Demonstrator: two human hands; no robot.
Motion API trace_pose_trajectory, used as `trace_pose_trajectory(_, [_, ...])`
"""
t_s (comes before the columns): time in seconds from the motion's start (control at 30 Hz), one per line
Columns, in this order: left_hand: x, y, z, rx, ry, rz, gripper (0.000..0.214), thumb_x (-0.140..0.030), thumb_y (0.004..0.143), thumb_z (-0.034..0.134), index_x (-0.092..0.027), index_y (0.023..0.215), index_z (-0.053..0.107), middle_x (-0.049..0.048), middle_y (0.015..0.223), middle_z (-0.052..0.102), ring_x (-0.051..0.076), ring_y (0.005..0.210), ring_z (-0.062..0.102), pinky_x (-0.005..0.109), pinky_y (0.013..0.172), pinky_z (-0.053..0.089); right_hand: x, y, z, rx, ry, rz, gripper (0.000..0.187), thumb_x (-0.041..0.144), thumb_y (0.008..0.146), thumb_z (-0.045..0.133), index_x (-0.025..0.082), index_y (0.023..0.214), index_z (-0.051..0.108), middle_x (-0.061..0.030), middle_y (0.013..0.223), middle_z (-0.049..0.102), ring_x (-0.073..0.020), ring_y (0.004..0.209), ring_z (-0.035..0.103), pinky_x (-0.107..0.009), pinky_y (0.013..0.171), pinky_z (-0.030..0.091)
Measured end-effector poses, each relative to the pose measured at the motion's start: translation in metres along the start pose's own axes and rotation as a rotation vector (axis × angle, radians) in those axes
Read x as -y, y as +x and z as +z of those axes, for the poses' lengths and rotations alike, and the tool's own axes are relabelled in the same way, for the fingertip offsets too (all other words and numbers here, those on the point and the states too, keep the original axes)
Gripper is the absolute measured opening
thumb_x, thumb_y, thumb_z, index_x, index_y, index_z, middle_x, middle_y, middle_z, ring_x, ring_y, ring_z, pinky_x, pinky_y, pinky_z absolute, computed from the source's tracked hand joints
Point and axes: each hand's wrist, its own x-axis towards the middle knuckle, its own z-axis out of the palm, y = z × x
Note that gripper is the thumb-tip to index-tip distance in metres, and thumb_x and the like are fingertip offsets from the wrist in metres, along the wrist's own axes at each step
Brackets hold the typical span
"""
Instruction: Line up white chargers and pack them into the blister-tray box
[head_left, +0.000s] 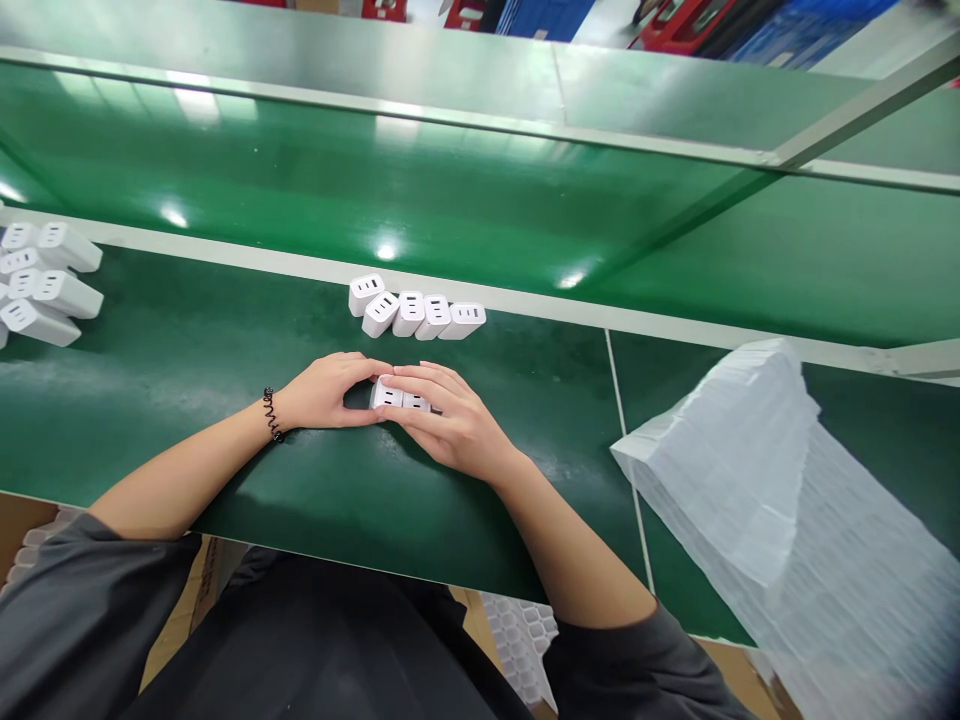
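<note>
White multi-port chargers (pixel 388 397), two abreast, are clasped between my left grip (pixel 328 388) and right grip (pixel 454 415), near a charger row (pixel 410 314) on the green surface (pixel 559 410).

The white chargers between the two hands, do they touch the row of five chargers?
No, green table shows between the held chargers and the row of five.

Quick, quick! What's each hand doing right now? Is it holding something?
Left hand: grip closed, fingers and thumb around the white chargers.
Right hand: grip closed around the same chargers, from the other side.
</note>
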Motion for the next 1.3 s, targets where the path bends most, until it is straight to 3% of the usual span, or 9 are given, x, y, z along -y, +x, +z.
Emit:
trace_pose_trajectory(0.23, [-0.001, 0.001, -0.001, 0.011, -0.007, -0.012, 0.045, -0.049, 0.089, 0.063, -0.019, 0.123, 0.060, 0.0071, 0.106, 0.072, 0.020, 0.090, 0.068, 0.033, 0.079, 0.053, 0.002, 0.002, -0.002, 0.025, 0.047, 0.030, 0.024, 0.018, 0.093, 0.059, 0.029, 0.111, 0.072, -0.0051, 0.128, 0.069, -0.0231, 0.122, 0.063, -0.048, 0.110, 0.048])
trace_pose_trajectory(0.4, [-0.002, 0.001, -0.001, -0.004, -0.003, 0.004, 0.044, -0.046, 0.089, 0.064, -0.017, 0.122, 0.060, 0.0069, 0.103, 0.072, 0.019, 0.087, 0.067, 0.033, 0.078, 0.053, 0.006, 0.002, -0.002, 0.033, -0.033, 0.021, 0.026, 0.021, 0.094, 0.060, 0.023, 0.117, 0.070, -0.0091, 0.128, 0.069, -0.0255, 0.124, 0.061, -0.050, 0.112, 0.046])
trace_pose_trajectory(0.6, [-0.001, 0.000, 0.001, -0.023, -0.003, 0.008, 0.046, -0.049, 0.090, 0.063, -0.017, 0.123, 0.059, 0.0067, 0.099, 0.072, 0.019, 0.085, 0.067, 0.032, 0.077, 0.053, 0.006, 0.002, -0.004, 0.066, -0.004, 0.036, 0.023, 0.022, 0.093, 0.059, 0.028, 0.112, 0.072, -0.0061, 0.132, 0.067, -0.0251, 0.126, 0.060, -0.049, 0.112, 0.045])
trace_pose_trajectory(1.03, [-0.001, 0.001, -0.001, 0.014, 0.000, -0.006, 0.045, -0.047, 0.088, 0.065, -0.018, 0.122, 0.059, 0.0068, 0.106, 0.072, 0.020, 0.090, 0.067, 0.033, 0.079, 0.051, -0.003, 0.001, -0.017, 0.020, 0.129, 0.084, 0.027, 0.023, 0.091, 0.061, 0.026, 0.117, 0.065, -0.0079, 0.129, 0.068, -0.0249, 0.125, 0.061, -0.053, 0.113, 0.043])
trace_pose_trajectory(1.3, [-0.003, 0.002, -0.003, 0.051, -0.023, -0.043, 0.042, -0.045, 0.087, 0.066, -0.020, 0.121, 0.059, 0.0050, 0.108, 0.071, 0.019, 0.090, 0.067, 0.032, 0.079, 0.050, -0.017, -0.004, -0.022, 0.012, 0.158, 0.061, 0.021, 0.021, 0.089, 0.067, 0.024, 0.110, 0.069, -0.0103, 0.122, 0.071, -0.0237, 0.113, 0.067, -0.046, 0.097, 0.056])
